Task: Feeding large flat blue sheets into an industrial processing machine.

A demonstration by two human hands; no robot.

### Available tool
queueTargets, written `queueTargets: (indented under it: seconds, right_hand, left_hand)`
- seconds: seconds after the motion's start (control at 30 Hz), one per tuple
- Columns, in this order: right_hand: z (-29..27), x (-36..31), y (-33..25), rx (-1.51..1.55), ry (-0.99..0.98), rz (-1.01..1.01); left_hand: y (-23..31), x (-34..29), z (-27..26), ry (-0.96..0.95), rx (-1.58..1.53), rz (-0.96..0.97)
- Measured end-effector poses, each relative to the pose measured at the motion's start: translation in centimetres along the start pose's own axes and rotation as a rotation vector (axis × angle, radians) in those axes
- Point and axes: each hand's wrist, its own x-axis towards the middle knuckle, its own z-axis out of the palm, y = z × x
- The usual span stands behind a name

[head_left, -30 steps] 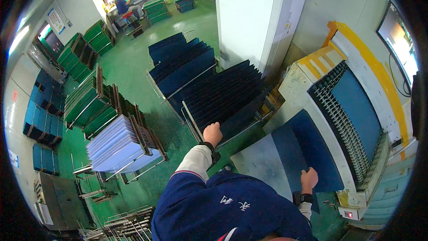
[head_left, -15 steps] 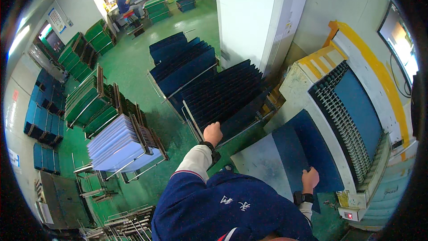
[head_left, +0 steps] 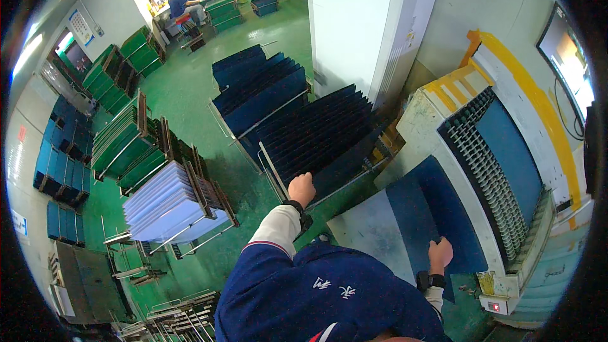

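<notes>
My left hand (head_left: 302, 190) is closed at the near corner of a rack packed with upright dark panels (head_left: 316, 130). Whether its fingers grip a panel edge or the metal rail is hidden. To the right, my right hand (head_left: 441, 254) is closed on the edge of a dark blue panel (head_left: 410, 215). That panel is tilted and overlaps a pale grey board (head_left: 367, 223). Beside it stands a machine with rows of rollers (head_left: 484, 177), with another blue panel (head_left: 510, 152) lying at its rollers.
Racks of white panels (head_left: 168, 206) and green panels (head_left: 120, 142) stand at left. More blue panels (head_left: 60, 168) line the left wall. A tall white cabinet (head_left: 351, 25) rises ahead. At the far bench a person (head_left: 180, 5) sits near green panels. Bare metal racks (head_left: 180, 316) stand lower left.
Both my hands stay almost where they were. At the far bench the seated person has shifted, and a green panel now shows beside them above the green rack.
</notes>
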Motion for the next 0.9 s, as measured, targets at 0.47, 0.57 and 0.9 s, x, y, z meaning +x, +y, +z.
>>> queueTargets:
  seconds: [0.47, 0.57, 0.9]
  right_hand:
    - [-0.3, -0.3, -0.2, -0.018, 0.005, -0.024]
    - [-0.7, -0.4, -0.5, -0.02, -0.017, -0.017]
    - [-1.0, -0.7, -1.0, -0.031, -0.028, 0.025]
  left_hand:
    - [0.1, 0.0, -0.1, 0.015, -0.003, 0.001]
    - [0.1, -0.1, -0.3, 0.029, -0.008, 0.016]
    - [0.0, 0.0, -0.3, 0.003, -0.013, 0.007]
